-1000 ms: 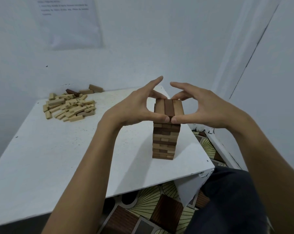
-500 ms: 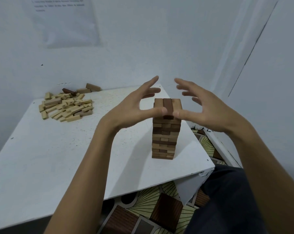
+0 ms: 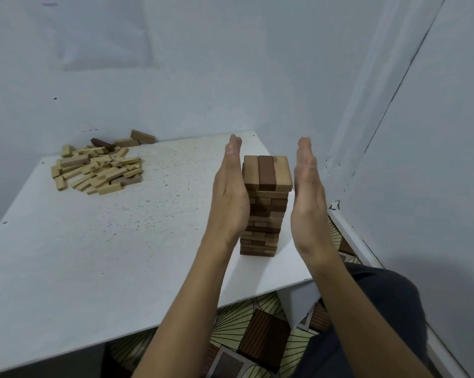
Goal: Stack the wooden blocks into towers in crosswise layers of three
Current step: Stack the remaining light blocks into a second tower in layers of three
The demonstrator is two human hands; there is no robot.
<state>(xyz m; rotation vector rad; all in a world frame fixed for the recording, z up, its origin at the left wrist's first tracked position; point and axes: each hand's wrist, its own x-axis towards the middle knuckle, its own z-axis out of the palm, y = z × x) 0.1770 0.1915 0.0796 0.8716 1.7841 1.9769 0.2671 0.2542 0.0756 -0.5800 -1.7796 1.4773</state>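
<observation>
A tower of wooden blocks (image 3: 265,205) stands near the right end of the white table (image 3: 94,255), built of several crosswise layers, its top layer two light blocks around a dark one. My left hand (image 3: 231,192) is flat with straight fingers against the tower's left side. Flat and upright as well, my right hand (image 3: 306,192) stands just off the right side; a narrow gap shows between palm and blocks. Neither hand holds a block.
A pile of loose light and dark blocks (image 3: 99,167) lies at the table's far left by the wall. The wall corner rises close behind and to the right of the tower. The table's front edge, patterned floor and my dark-clad knee (image 3: 372,309) lie below.
Both hands let go of the top layer, which thumbs and fingers were pinching, spread open, then flattened and dropped beside the tower's left and right sides.
</observation>
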